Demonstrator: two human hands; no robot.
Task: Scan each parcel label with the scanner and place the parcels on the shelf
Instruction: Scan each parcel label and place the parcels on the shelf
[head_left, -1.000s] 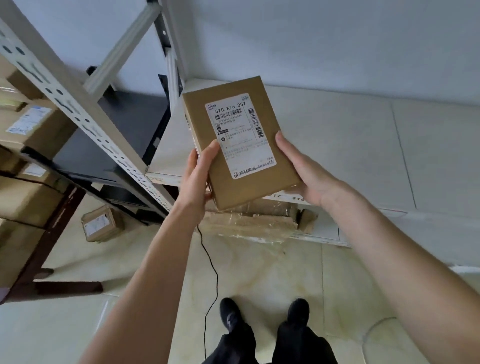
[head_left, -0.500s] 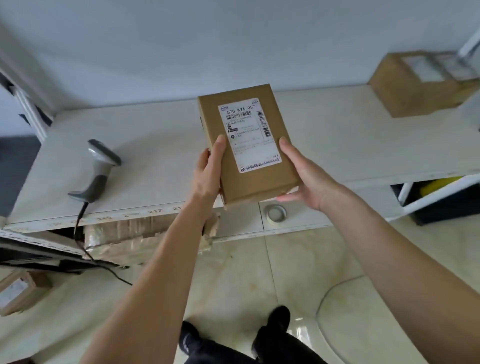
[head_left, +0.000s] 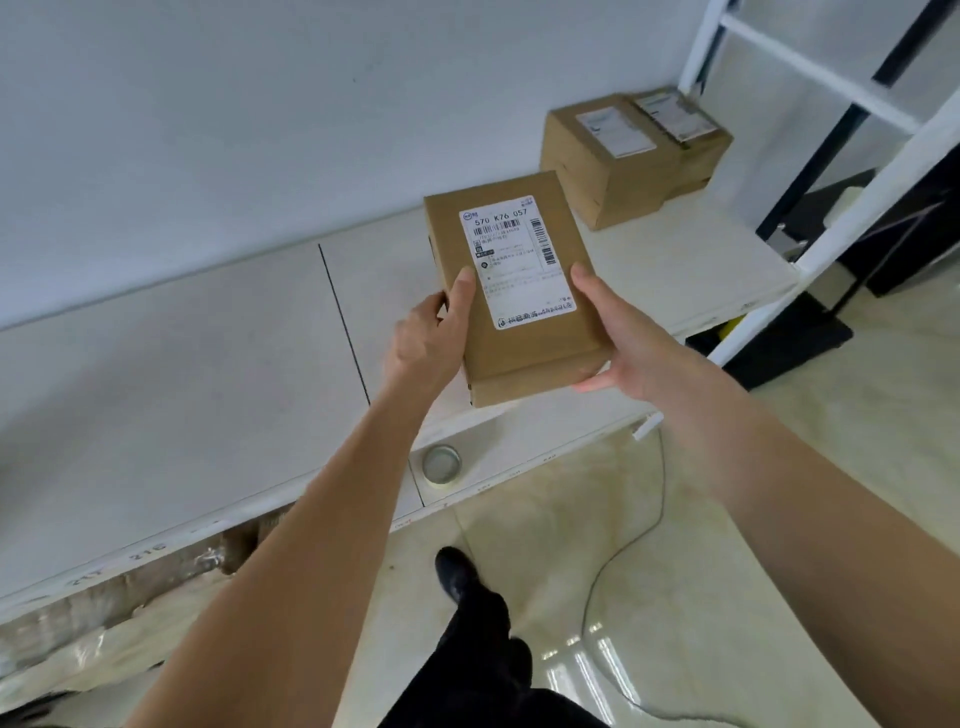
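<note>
The parcel (head_left: 511, 288), label up, was gripped by left hand (head_left: 428, 343) and right hand (head_left: 631, 343) above the shelf (head_left: 182, 364); placing seemed underway, needing a gentle set-down.

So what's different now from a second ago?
The person has turned right along the white shelf: the scanner has slid out of view and two stacked parcels at the far right end now show closer. The tape roll is in view on the lower shelf. Unchanged: the left hand and right hand grip the labelled parcel, label up.
</note>
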